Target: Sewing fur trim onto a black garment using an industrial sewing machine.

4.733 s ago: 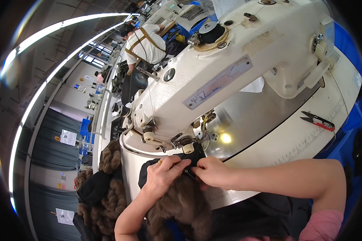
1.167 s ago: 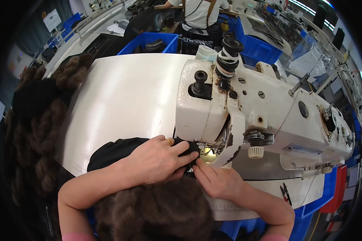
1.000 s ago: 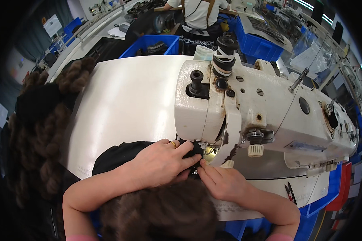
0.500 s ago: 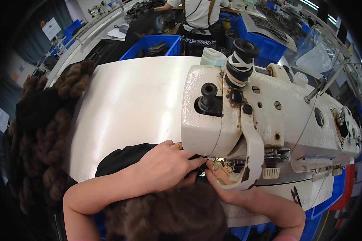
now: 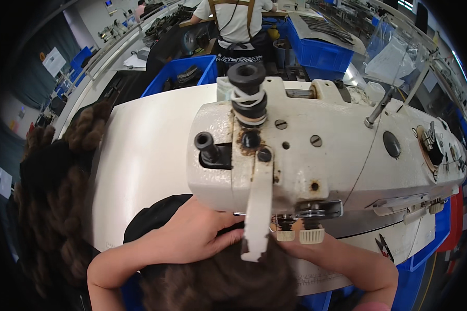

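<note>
Under the head of a white sewing machine (image 5: 301, 155) my left hand (image 5: 194, 230) is closed, thumb and fingers together, on black fabric (image 5: 153, 217). Its fingertips pass behind the machine's front. My right hand (image 5: 298, 248) reaches in from the other side, below the cream tension knobs; its fingers are hidden behind the machine parts. Brown fluffy fur (image 5: 218, 280) lies between my forearms, close against the fabric. A worn white lever (image 5: 258, 217) hangs down in front of the stitching spot and covers it.
Furry brown and black pieces (image 5: 57, 192) are heaped at the left of the white table (image 5: 140, 150). Small scissors (image 5: 384, 248) lie to the right. Blue bins (image 5: 202, 70) stand beyond, and a person (image 5: 233, 26) is turned away at another bench.
The view has shifted, so the machine appears further left and its lever now covers the stitching spot. My left thumb now shows beside the lever, while my right fingers have gone out of sight.
</note>
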Motion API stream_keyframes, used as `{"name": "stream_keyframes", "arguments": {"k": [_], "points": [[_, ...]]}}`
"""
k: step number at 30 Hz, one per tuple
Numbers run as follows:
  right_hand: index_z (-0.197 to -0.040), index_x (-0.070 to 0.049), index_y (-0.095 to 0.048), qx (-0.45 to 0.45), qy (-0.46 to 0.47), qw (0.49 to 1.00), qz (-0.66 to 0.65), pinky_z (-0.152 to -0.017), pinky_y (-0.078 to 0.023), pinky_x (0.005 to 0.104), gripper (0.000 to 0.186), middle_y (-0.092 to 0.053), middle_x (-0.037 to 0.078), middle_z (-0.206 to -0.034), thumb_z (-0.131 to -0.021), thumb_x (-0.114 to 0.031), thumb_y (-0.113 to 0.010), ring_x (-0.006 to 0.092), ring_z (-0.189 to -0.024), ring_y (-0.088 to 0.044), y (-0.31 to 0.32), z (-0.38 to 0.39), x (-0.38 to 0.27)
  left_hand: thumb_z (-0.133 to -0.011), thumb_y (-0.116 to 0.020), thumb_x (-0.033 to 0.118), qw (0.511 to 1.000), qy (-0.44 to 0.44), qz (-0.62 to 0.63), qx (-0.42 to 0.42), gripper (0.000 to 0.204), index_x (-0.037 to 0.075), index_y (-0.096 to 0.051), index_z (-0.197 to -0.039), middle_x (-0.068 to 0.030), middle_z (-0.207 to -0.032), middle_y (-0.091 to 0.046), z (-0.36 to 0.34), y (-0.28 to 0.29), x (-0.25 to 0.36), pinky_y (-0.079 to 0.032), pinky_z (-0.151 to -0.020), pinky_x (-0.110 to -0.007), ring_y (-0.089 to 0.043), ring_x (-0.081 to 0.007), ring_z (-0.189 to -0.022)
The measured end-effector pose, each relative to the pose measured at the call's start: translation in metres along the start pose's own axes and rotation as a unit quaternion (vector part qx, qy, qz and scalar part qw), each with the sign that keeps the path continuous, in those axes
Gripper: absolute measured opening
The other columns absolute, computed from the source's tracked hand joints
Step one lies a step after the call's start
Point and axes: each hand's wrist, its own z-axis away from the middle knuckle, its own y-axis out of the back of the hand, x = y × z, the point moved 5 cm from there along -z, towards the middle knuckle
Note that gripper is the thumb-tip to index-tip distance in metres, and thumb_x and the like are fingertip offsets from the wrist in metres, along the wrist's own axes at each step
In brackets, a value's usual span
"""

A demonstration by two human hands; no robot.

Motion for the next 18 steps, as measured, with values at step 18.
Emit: {"name": "stream_keyframes", "arguments": {"k": [18], "points": [[-0.076,-0.011,-0.060,0.256,0.104,0.961,-0.014,-0.059,-0.052,0.0419,0.003,-0.061,0.005,-0.077,-0.075,-0.013,-0.060,0.0269,-0.073,-0.065,0.006,0.010,0.003,-0.083,-0.061,0.015,0.976,0.091,-0.195,-0.008,0.032,-0.003,-0.063,-0.109,-0.0149,-0.112,-0.062,0.017,-0.039,0.018,-0.041,-0.092,-0.041,-0.054,-0.0297,-0.107]]}}
